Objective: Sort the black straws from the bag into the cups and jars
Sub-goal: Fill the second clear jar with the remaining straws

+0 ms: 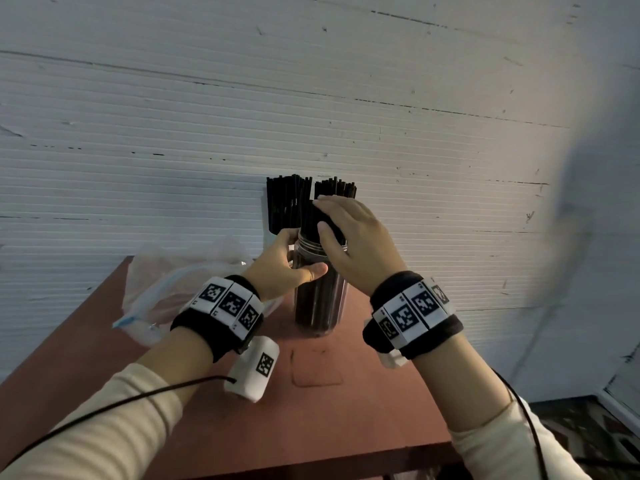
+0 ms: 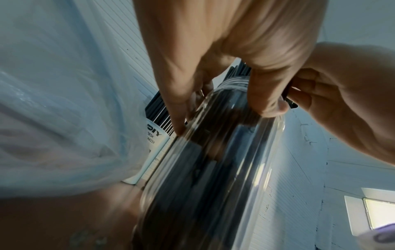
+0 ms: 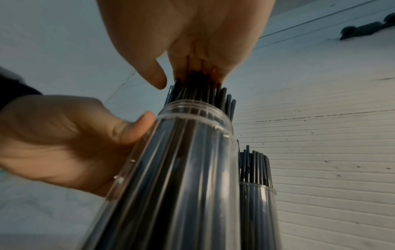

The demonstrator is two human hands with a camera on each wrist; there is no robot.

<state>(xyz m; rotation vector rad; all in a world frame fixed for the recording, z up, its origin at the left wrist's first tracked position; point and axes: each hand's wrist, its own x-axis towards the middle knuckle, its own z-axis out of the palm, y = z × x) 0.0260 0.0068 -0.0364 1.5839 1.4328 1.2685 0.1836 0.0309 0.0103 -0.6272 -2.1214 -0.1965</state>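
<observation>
A tall clear jar (image 1: 320,299) packed with black straws (image 1: 310,216) stands on the reddish table (image 1: 329,410). My left hand (image 1: 301,252) grips the jar just under its threaded neck, thumb in front and fingers behind. In the left wrist view the left hand (image 2: 224,116) wraps the same jar (image 2: 213,169). My right hand (image 1: 320,216) is cupped over the straw tops, which sit between forefinger and thumb. The right wrist view shows the fingers (image 3: 198,67) curled onto the straw ends (image 3: 203,88) above the jar (image 3: 181,169).
Two more holders full of black straws stand against the white wall: a white labelled organizer (image 2: 156,140) at back left and a clear cup (image 3: 256,211) at back right. A crumpled clear zip bag (image 1: 166,289) lies at the left on the table.
</observation>
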